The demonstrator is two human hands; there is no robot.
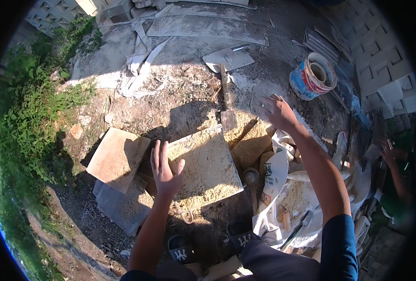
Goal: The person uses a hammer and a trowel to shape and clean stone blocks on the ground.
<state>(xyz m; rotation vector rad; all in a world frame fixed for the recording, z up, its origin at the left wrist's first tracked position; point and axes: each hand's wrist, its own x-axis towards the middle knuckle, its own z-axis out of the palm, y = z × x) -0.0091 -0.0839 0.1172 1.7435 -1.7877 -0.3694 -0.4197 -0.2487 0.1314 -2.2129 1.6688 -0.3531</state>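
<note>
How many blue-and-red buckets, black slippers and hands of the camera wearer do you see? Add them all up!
Blue-and-red bucket: 1
Black slippers: 2
Camera wearer's hands: 2 (left hand, right hand)
Total: 5

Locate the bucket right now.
Head view, upper right: the bucket is on the ground just beyond the person's right hand, between the flat trowel to its left and the patterned block wall to its right.

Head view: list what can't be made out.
All in the head view:
Right fingers: blurred, perhaps by motion; any contact is unclear.
Square slab: upper face largely hidden under yellow grains.
Red-and-blue bucket: inner bottom too shadowed and small.
Left sleeve: cut off by the lower edge.
</note>
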